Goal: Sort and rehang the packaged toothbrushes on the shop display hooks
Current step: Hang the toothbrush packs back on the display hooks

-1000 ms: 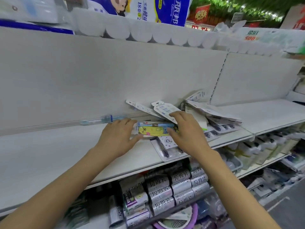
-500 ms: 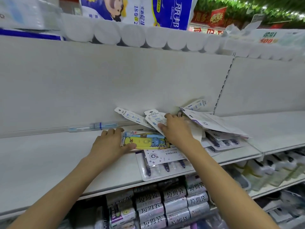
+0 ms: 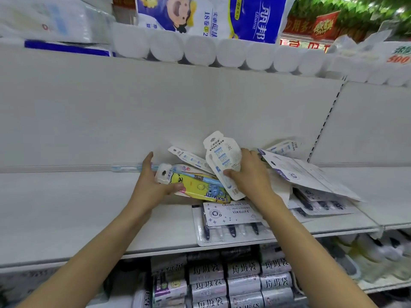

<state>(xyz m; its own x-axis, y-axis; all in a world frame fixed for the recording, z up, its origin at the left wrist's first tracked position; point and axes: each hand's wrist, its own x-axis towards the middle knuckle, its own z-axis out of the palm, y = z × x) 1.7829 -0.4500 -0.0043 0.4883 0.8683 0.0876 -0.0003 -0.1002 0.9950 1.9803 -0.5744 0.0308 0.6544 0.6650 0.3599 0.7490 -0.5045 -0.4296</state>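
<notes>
Right hand pinches glossy white pack — tilted.

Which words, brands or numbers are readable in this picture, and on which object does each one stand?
"YIKOJIFE": white card of the multi-pack of dark toothbrushes.
"sxwm", upside down: yellow toothbrush pack that the left hand holds.
"垃圾袋": grey rolls below the shelf.
"18": blue tissue bag on top.
"500": sign at the far right.
White pack in the right hand: print too small.
</notes>
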